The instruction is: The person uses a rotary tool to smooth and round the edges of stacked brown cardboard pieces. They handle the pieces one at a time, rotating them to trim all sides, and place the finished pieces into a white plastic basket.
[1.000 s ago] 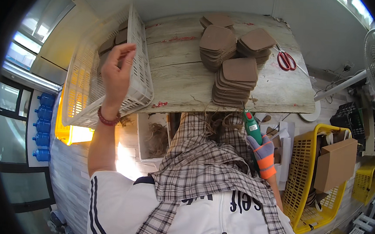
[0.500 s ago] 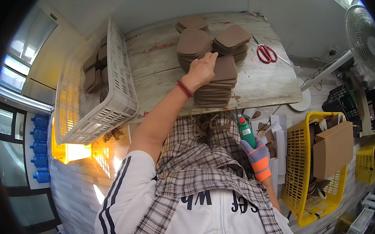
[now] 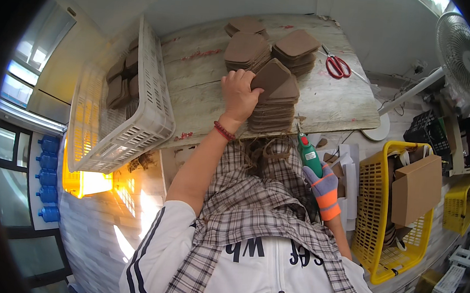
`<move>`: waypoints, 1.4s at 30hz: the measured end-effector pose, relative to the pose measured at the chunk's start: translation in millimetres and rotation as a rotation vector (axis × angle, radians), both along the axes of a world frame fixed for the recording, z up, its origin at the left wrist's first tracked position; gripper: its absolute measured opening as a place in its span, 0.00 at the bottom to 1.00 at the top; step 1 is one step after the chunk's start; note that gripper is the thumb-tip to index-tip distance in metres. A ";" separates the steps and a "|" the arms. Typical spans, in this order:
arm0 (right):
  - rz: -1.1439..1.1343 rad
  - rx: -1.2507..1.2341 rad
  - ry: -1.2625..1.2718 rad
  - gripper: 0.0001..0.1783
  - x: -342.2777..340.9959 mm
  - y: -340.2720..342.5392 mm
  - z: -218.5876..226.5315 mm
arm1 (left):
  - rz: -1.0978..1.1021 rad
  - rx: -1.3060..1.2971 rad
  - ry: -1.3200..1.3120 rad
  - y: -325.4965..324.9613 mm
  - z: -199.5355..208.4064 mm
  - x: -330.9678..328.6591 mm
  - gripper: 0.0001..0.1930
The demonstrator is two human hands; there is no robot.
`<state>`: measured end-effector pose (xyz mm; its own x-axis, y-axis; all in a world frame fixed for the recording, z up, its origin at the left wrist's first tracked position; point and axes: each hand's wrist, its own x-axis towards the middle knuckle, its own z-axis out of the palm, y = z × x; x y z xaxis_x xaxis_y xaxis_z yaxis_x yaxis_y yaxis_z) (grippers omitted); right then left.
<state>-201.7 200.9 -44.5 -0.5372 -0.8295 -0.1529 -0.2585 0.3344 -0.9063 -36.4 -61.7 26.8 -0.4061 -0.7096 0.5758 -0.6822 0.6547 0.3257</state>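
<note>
Left hand [image 3: 238,95] is pinching a brown pad [image 3: 273,75] over a stack [image 3: 271,116]; gloved right hand [image 3: 322,182] is gripping a green tool [image 3: 309,154].

Dark upside-down letters [image 3: 256,249] across the white jacket [image 3: 261,276], plus a pale, perhaps printed, illegible label [image 3: 310,156] on the green tool [image 3: 314,166].

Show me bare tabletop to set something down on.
Free: left, between the white crate and left hand; right, between the front brown stack and table edge, this side of the red scissors. Crowded: the middle, where four brown stacks cluster.
</note>
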 end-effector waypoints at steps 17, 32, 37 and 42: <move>0.078 -0.099 -0.388 0.21 23.5 -30.7 58.0 | -0.510 1.105 2.015 60.6 -21.1 -11.4 0.18; 0.040 -0.166 -0.411 0.18 26.2 -32.2 79.8 | -0.584 1.321 1.853 92.6 -31.3 -24.6 0.17; -0.012 -0.167 -0.407 0.16 26.1 -33.9 82.2 | -0.614 1.367 1.799 101.7 -37.3 -28.0 0.17; -0.012 -0.177 -0.381 0.16 23.3 -36.7 85.5 | -0.623 1.427 1.758 110.3 -45.2 -27.5 0.18</move>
<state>-178.4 164.2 41.0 -0.4793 -0.8549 -0.1986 0.1095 0.1663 -0.9800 -63.9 48.6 -18.4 -0.5042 -0.8604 -0.0740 0.7652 -0.4848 0.4236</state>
